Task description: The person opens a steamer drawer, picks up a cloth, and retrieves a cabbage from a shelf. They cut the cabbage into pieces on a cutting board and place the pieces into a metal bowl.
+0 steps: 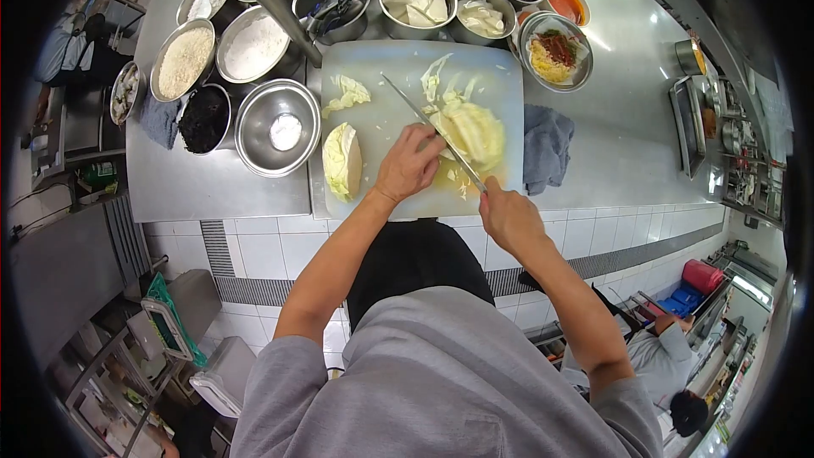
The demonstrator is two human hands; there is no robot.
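My right hand [511, 219] is wrapped round the handle of a long kitchen knife [422, 114], whose blade slants up and left across the cutting board [394, 59]. Close against the blade, my left hand [413, 161] has its fingers curled down on the cabbage [471, 131]; the fingertips are partly hidden. Most of that cabbage lies right of the blade, cut and slightly blurred. A cabbage wedge [342, 163] rests at the board's left edge. Cabbage scraps [346, 93] lie above it, and shreds [434, 76] are scattered near the top.
Steel bowls surround the board: a nearly empty bowl [278, 129], black food [203, 119], white powder [253, 44], tofu-like blocks [415, 4] and spices [555, 55]. A grey cloth [548, 148] touches the right side. A metal pole [271, 4] crosses above. Another person [670, 356] is at lower right.
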